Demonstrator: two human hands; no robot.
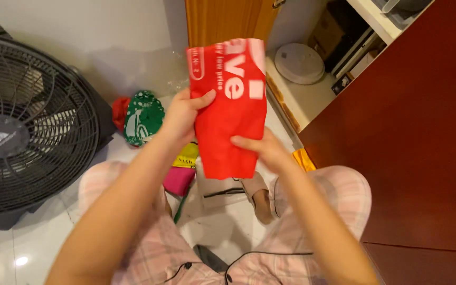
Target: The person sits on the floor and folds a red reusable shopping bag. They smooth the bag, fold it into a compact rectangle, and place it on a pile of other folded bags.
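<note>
While you sit on the glossy white tiled floor in pink plaid trousers, your left hand pinches the left edge of a folded red bag with thumb on the front, and your right hand is closed on its lower right side, so the bag hangs upright in the air above your knees. A large black floor fan stands at your left, a green patterned bag and other coloured bags lie on the tiles beyond your hands, and a dark red cabinet door stands open at your right beside a white round disc on a low shelf.
</note>
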